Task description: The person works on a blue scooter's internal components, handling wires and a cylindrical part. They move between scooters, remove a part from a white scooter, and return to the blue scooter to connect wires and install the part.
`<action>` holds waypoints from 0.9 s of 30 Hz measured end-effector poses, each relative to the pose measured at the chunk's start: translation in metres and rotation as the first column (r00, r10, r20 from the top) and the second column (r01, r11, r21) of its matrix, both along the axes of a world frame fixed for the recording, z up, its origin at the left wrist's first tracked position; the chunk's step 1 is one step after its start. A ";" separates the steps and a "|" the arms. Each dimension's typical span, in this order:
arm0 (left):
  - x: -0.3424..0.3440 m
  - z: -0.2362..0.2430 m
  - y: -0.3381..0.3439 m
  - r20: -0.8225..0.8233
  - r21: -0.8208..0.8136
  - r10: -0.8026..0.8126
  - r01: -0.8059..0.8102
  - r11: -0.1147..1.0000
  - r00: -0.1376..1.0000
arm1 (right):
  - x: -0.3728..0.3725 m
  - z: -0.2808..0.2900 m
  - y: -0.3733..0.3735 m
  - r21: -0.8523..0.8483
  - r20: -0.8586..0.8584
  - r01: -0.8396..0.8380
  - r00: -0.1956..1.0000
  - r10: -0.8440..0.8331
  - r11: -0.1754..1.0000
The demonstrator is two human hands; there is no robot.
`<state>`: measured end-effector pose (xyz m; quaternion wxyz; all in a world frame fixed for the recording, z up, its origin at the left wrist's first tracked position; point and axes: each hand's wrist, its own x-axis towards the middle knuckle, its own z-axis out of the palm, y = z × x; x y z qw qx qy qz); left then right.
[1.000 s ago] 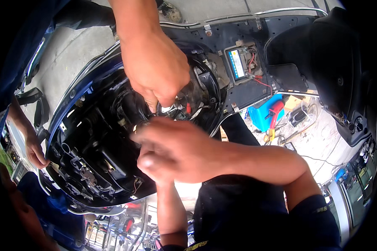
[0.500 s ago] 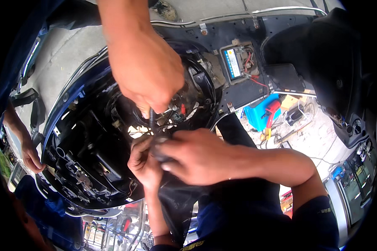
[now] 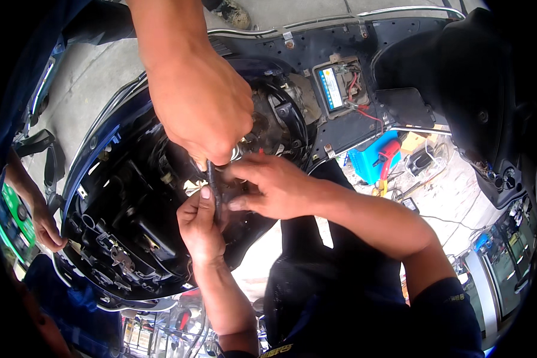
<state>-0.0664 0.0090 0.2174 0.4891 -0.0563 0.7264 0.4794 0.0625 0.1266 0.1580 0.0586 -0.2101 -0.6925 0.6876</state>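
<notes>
A black-wrapped cable [image 3: 213, 184] runs upright in the middle, over the opened body of a scooter. My left hand [image 3: 201, 227] pinches its lower part, with the thumb upright along it. Close on the cable's right side is my right hand [image 3: 274, 185], thumb and forefinger curved toward it. Its fingertips are smeared, so whatever may be between them cannot be made out. From the top, another person's hand [image 3: 203, 113] is closed around the cable's upper end. That fist hides part of the wiring behind it.
At the left edge, another hand [image 3: 49, 230] touches the dark scooter body's rim [image 3: 71, 262]. A battery [image 3: 334, 88] with red wires sits in the footboard at upper right. Beyond it are a black seat [image 3: 447, 83], a blue box [image 3: 364, 160] and a red tool [image 3: 389, 156].
My right hand has moved up along the cable, its fingers spreading apart. My left hand has shifted slightly left, showing its thumb. The other person's fist has moved slightly left.
</notes>
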 end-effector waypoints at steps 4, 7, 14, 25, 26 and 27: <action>0.002 -0.006 -0.010 -0.068 0.098 -0.145 0.151 0.984 0.987 | 0.017 0.006 0.007 -0.007 0.022 -0.134 0.991 0.134 0.991; 0.015 -0.003 -0.016 -0.310 0.196 -0.067 0.132 0.972 0.948 | 0.010 0.059 0.030 -0.138 0.143 -0.181 0.969 0.200 0.974; 0.026 -0.005 -0.008 -0.585 0.198 -0.092 0.251 0.947 0.806 | -0.041 0.066 -0.008 -0.160 -0.046 0.174 0.982 -0.183 0.972; -0.014 0.006 0.001 -0.017 0.053 -0.178 0.178 0.983 0.984 | 0.003 0.007 0.009 0.104 0.019 -0.095 0.995 0.093 0.990; -0.013 0.004 -0.007 -0.067 0.092 -0.246 0.251 0.963 0.967 | 0.004 0.016 0.018 -0.035 0.077 -0.147 0.986 0.149 0.989; -0.012 0.003 -0.014 -0.120 0.128 -0.311 0.325 0.937 0.943 | 0.006 0.029 0.031 -0.176 0.128 -0.188 0.969 0.212 0.966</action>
